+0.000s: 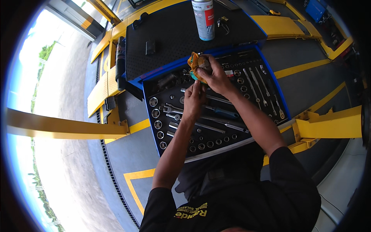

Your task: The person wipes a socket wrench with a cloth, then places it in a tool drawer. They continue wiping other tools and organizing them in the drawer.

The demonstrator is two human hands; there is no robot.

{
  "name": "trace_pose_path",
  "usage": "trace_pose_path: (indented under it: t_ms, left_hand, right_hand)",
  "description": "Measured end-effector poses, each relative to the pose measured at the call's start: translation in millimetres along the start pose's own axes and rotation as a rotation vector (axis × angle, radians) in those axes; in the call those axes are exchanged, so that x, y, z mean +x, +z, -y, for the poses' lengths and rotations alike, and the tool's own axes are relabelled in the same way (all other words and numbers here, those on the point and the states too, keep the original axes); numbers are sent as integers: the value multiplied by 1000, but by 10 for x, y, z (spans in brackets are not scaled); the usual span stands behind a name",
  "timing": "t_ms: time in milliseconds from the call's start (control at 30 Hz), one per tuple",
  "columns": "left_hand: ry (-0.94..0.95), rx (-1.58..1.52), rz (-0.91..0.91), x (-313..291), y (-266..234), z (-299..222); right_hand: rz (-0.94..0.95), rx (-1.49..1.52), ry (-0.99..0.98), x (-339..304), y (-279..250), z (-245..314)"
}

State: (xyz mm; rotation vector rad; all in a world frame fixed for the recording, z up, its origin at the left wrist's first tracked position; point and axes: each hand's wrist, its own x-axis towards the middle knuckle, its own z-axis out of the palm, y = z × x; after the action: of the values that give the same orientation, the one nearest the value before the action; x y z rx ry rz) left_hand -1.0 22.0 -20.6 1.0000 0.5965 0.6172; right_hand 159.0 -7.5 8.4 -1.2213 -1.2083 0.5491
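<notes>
Two-handed: gripping orange cloth (pixel 193 62) in right hand (pixel 216 79), pinching it with left hand (pixel 194 99), near far edge of drawer (pixel 224 149) (sockets (pixel 155 113) along left edge).

A black textured mat (pixel 170 58) covers the top of the tool chest. A silver, red and blue spray can (pixel 204 19) stands upright on the mat, toward its far edge. A small metal bunch (pixel 223 24) lies on the mat, to the right of its middle, a small black box (pixel 150 48) on its left half, and a dark object (pixel 140 21) at its far left corner. A dark cylinder (pixel 120 54) hangs just beside the mat's left edge. Right of the mat lie a yellow ramp (pixel 284 26) and, farther off, a blue case (pixel 316 9). Left of the mat, well apart, stretches pale sunlit ground (pixel 65 116) with green foliage (pixel 46 54) beyond.
</notes>
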Motion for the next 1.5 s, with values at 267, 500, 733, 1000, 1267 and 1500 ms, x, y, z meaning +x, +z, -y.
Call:
trace_pose_path:
  t_ms: [267,500,733,1000,1267,1500]
  left_hand:
    - [66,30,16,-20,211,28]
    - [110,48,-106,-77,245,-110]
    - [243,269,-30,-45,249,-1]
    - [542,510,-466,-51,160,-190]
    - [495,794,-322,-165,-44,-363]
    - [218,160,-68,-967,612,-623]
  right_hand:
    - [-350,453,265,226,-173,-134]
    - [34,166,-32,36,-59,108]
    - [-204,313,137,166,28,40]
    - [200,494,338,-20,0,187]
    - [-22,600,261,-55,228,348]
    - [-80,712,128,-386,41,1348]
